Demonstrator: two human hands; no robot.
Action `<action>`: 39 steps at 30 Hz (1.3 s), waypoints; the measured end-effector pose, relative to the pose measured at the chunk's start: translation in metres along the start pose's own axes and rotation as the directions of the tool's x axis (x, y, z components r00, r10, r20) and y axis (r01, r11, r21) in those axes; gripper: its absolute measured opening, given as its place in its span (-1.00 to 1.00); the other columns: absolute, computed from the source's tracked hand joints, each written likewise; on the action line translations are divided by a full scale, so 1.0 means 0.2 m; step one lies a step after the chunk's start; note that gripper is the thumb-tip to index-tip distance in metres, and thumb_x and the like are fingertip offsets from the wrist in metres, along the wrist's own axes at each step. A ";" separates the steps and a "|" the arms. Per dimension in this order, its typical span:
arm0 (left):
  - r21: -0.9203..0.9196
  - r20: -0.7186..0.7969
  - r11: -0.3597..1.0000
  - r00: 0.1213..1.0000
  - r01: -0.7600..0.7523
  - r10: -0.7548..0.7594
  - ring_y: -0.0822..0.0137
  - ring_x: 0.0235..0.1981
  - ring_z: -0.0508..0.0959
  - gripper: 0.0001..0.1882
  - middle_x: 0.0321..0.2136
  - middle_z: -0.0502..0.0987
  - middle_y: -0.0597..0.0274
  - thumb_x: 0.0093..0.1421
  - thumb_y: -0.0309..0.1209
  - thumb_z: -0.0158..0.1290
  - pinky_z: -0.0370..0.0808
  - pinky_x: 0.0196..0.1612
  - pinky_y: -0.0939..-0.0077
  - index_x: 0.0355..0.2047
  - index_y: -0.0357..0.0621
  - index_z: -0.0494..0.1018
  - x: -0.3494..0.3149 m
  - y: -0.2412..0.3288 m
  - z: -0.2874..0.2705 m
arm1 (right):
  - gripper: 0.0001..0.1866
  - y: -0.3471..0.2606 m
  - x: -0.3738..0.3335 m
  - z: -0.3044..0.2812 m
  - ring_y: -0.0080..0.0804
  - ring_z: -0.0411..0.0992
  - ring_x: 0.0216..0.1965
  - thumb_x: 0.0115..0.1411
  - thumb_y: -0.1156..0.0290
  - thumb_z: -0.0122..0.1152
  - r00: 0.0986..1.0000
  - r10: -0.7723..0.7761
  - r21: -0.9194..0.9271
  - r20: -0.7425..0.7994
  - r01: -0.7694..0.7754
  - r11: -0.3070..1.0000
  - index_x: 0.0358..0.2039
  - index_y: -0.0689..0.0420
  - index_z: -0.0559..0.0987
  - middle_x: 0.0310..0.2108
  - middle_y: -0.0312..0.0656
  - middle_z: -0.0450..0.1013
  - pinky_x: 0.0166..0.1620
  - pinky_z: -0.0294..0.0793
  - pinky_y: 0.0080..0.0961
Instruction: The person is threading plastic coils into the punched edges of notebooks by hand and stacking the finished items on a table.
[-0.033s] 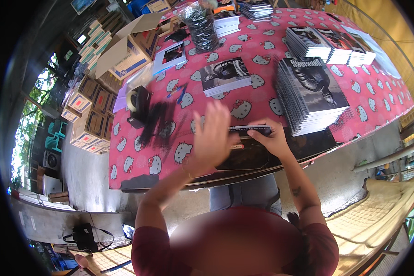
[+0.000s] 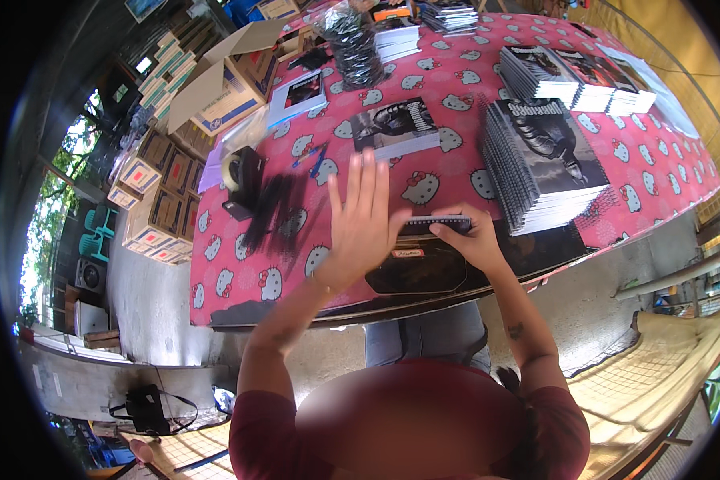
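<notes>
A dark notebook [image 2: 448, 219] stands on edge with its black spiral spine facing up, near the table's front edge. My right hand [image 2: 472, 240] pinches its right end, thumb on the near side. At the left end is my left hand [image 2: 362, 216], raised flat with its fingers stretched out. Its thumb is near the notebook; whether they touch I cannot tell. Just left of that hand lies a tangle of loose black spiral coils [image 2: 270, 224]. A tall stack of spiral notebooks [image 2: 546, 156] with dark illustrated covers rises to the right. Straight ahead sits a smaller stack of notebooks [image 2: 396, 128].
On the left are a tape dispenser [image 2: 242, 182], pens [image 2: 318, 162] and an open carton [image 2: 232, 92]. A plastic-wrapped bundle of black coils [image 2: 352, 52] stands at the back. More book stacks [image 2: 536, 72] occupy the far right. The tablecloth [image 2: 456, 100] is pink and patterned.
My left hand, blurred before, is now sharp, with its fingers more upright and apart. The right hand keeps its hold on the notebook.
</notes>
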State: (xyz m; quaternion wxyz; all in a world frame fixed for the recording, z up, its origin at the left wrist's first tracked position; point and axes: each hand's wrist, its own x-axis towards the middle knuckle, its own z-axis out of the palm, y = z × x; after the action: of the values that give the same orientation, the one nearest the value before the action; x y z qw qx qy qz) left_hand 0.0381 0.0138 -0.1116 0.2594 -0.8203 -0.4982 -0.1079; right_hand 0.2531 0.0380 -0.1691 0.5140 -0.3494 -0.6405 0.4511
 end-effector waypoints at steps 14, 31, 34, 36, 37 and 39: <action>-0.274 -0.030 0.953 0.991 -0.131 0.127 -0.12 0.43 0.13 -0.16 0.36 0.18 -0.25 0.30 0.06 -0.01 -0.04 0.38 -0.26 0.34 -0.40 0.16 -0.23 0.17 0.10 | -0.63 0.03 0.01 0.05 -0.58 0.54 -0.18 0.14 0.54 0.45 0.996 -0.089 0.028 0.000 0.089 0.996 -0.06 0.17 0.52 -0.23 -0.26 0.58 -0.11 0.50 -0.55; -0.274 -0.071 0.952 0.990 -0.137 0.122 -0.18 0.45 0.06 -0.13 0.39 0.10 -0.33 0.36 0.13 -0.16 -0.14 0.39 -0.31 0.36 -0.43 0.11 -0.08 0.15 0.05 | -0.72 0.08 -0.02 0.04 -0.45 0.49 -0.42 0.24 0.55 0.24 0.965 -0.189 -0.031 0.184 0.198 0.980 -0.03 0.25 0.59 -0.37 -0.06 0.58 -0.29 0.48 -0.44; -0.279 -0.071 0.953 0.992 -0.116 0.100 -0.14 0.46 0.06 -0.17 0.40 0.09 -0.27 0.39 0.11 -0.18 -0.15 0.40 -0.30 0.37 -0.41 0.11 0.00 0.10 0.07 | -0.72 0.01 -0.01 0.05 -0.41 0.51 -0.41 0.22 0.56 0.25 0.973 -0.099 -0.091 0.209 0.120 0.989 -0.04 0.26 0.59 -0.37 -0.06 0.58 -0.29 0.48 -0.43; -0.385 -0.067 0.900 0.979 -0.201 0.190 -0.13 0.46 0.06 -0.21 0.40 0.10 -0.26 0.42 0.07 -0.20 -0.15 0.40 -0.29 0.37 -0.41 0.11 -0.20 0.20 0.09 | -0.72 0.10 -0.02 0.08 -0.41 0.51 -0.43 0.21 0.55 0.26 0.964 -0.222 -0.011 0.147 0.226 0.974 -0.05 0.27 0.59 -0.38 -0.07 0.58 -0.31 0.48 -0.42; -0.424 -0.128 0.889 0.983 -0.172 0.129 -0.08 0.41 0.19 -0.30 0.34 0.24 -0.19 0.41 -0.04 -0.10 -0.13 0.41 -0.24 0.34 -0.38 0.18 -0.24 0.23 0.05 | -0.72 0.06 -0.02 0.09 -0.42 0.50 -0.45 0.20 0.53 0.29 0.963 -0.234 0.005 0.134 0.235 0.972 -0.06 0.27 0.59 -0.39 -0.08 0.58 -0.33 0.48 -0.43; -0.483 -0.146 0.871 0.989 -0.083 0.013 -0.02 0.31 0.34 -0.38 0.26 0.37 -0.11 0.40 -0.12 -0.05 -0.13 0.42 -0.20 0.30 -0.32 0.26 -0.12 0.16 -0.01 | -0.73 0.03 -0.02 0.07 -0.43 0.52 -0.43 0.21 0.52 0.29 0.978 -0.154 -0.046 0.144 0.162 0.986 -0.07 0.27 0.59 -0.39 -0.08 0.59 -0.31 0.49 -0.43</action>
State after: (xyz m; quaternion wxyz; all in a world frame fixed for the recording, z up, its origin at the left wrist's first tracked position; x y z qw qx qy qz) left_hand 0.0548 -0.0172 -0.1311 0.0805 -0.8618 -0.4151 -0.2801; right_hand 0.2412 0.0330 -0.1762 0.4916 -0.2796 -0.7135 0.4136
